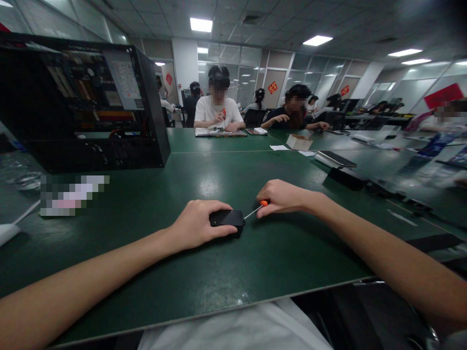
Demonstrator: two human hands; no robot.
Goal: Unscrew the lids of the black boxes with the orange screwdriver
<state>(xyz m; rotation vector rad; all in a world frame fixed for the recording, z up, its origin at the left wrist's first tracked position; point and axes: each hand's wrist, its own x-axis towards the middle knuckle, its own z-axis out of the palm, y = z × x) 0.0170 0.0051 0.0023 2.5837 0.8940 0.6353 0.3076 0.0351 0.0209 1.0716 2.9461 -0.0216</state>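
A small black phone-like device (pixel 226 218) lies flat on the green table (pixel 226 272). My left hand (pixel 197 224) rests on its left end, fingers curled over it and holding it down. My right hand (pixel 280 197) is closed on a small screwdriver (pixel 257 209) with an orange handle. Its thin metal tip points left and touches the device's right edge.
An open black computer case (pixel 83 102) stands at the back left. A small cardboard box (pixel 299 142), papers and dark flat devices (pixel 337 160) lie further back and right. Other people sit working at the far side of the table. The table's near edge runs just before my body.
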